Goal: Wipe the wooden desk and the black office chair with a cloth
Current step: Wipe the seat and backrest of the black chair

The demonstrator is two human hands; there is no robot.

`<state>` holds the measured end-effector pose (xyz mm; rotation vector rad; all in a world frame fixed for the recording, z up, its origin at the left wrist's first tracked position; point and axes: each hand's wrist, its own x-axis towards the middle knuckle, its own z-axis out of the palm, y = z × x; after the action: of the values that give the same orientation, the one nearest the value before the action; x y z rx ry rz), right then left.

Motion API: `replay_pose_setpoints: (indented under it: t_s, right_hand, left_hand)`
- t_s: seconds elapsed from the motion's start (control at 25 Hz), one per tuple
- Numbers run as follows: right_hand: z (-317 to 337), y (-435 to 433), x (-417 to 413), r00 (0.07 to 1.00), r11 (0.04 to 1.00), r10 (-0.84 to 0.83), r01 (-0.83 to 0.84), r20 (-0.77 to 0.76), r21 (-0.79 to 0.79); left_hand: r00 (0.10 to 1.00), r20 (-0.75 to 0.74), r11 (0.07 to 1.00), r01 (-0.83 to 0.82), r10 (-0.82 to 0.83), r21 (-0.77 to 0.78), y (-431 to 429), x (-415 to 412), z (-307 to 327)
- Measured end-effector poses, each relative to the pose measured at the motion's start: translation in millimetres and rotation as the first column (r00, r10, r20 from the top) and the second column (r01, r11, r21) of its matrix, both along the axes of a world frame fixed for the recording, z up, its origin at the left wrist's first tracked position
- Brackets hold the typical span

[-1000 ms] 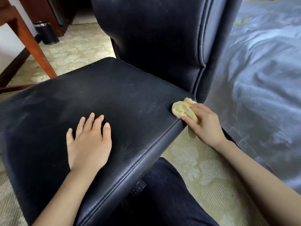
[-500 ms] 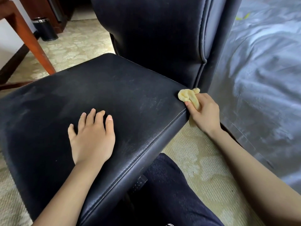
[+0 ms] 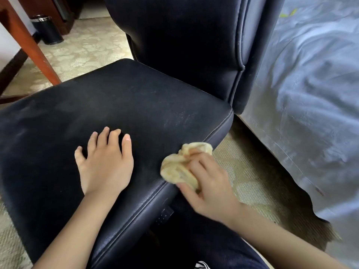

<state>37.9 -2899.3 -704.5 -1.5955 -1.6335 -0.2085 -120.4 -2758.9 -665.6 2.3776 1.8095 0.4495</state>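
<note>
The black office chair [image 3: 136, 105] fills the middle of the view, its dusty seat facing me and its backrest rising behind. My left hand [image 3: 104, 162] lies flat on the seat with fingers spread. My right hand [image 3: 206, 189] grips a crumpled yellow cloth [image 3: 182, 166] and presses it against the seat's right front edge, along the stitched seam. A red-brown wooden desk leg [image 3: 33, 47] slants down at the upper left; the desk top is out of view.
A bed with grey-blue bedding [image 3: 310, 94] stands close on the right, leaving a narrow strip of patterned carpet [image 3: 242, 171]. A small black bin [image 3: 46, 30] sits on the floor at the upper left. My dark-trousered knee [image 3: 194, 239] is under the seat edge.
My right hand has drawn the cloth from the seat's rear right corner by the backrest forward along the right edge toward me. My left hand stays flat on the seat.
</note>
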Motion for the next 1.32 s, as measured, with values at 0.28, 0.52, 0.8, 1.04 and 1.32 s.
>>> replay_pose_setpoints:
  t_s: [0.28,0.52,0.8,1.04,1.32]
  right_hand:
    - [-4.8,2.8,23.7,0.968,0.985,0.147,-0.161,0.205,0.055]
    - [25.0,49.5,86.0,0.988,0.982,-0.139,0.146,0.061,-0.123]
    - [54.8,124.1,66.2,0.964,0.889,-0.249,0.265,0.090,-0.373]
    - [53.2,85.5,4.8,0.981,0.920,0.184,-0.152,0.056,-0.361]
    - [75.7,47.5,26.2,0.834,0.691,0.426,-0.550,-0.350,-0.469]
  left_hand:
    - [1.000,0.020,1.000,0.021,-0.020,-0.017,1.0,-2.7,-1.4]
    - [0.998,0.063,0.999,0.023,-0.020,-0.038,-1.5,-4.3,0.4]
    - [0.994,0.111,1.000,-0.002,0.004,-0.015,-0.4,0.2,0.9]
    - [0.991,0.133,1.000,-0.014,0.016,-0.016,2.2,-2.5,-0.8]
    - [0.991,0.133,1.000,-0.005,0.007,-0.014,3.4,-4.5,0.6]
